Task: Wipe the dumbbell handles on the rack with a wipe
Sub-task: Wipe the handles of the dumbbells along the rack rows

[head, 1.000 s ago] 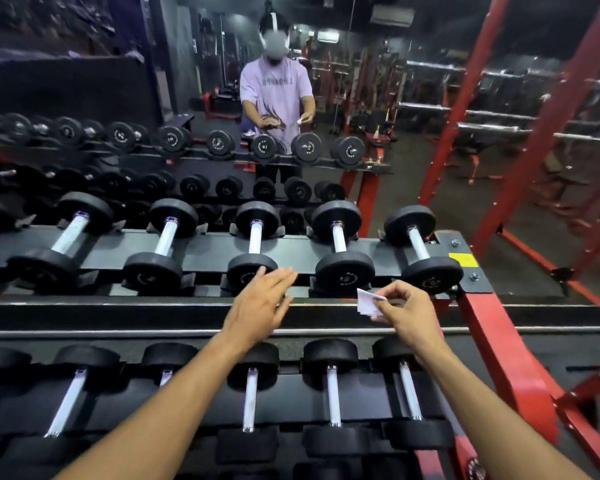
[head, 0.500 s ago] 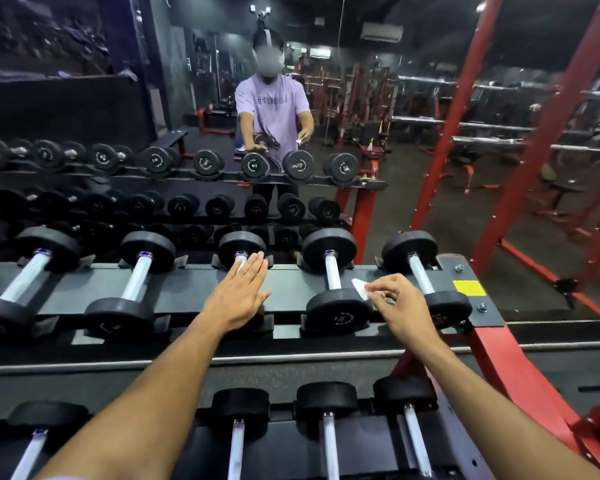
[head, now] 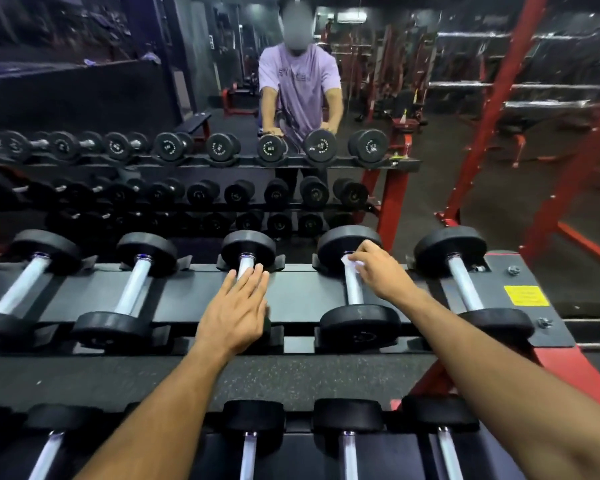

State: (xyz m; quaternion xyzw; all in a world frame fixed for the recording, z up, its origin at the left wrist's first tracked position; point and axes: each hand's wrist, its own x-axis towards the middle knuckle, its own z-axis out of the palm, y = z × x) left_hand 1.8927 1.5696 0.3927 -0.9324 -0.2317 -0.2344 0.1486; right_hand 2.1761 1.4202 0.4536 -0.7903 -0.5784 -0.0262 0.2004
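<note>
Head view: the left hand (head: 238, 308) lay flat, fingers straight, on the middle dumbbell (head: 248, 263); the right hand (head: 378, 271) pinched the wipe (head: 350, 264) against the next handle (head: 353, 287). Wiping looked begun; a stroke down the bar seemed next.

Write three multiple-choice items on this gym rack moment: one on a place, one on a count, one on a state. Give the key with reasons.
1. Where is the wipe?
A. on the floor
B. on the handle of the second dumbbell from the right
C. under the left hand

2. How many dumbbells lie on the top tier in view?
A. five
B. two
C. nine

3. How is the left hand?
A. clenched in a fist
B. flat, fingers straight
C. holding the wipe

Key: B, the right hand presses it onto that handle; A, five handles show there; B, it lies flat over the middle dumbbell.
</note>
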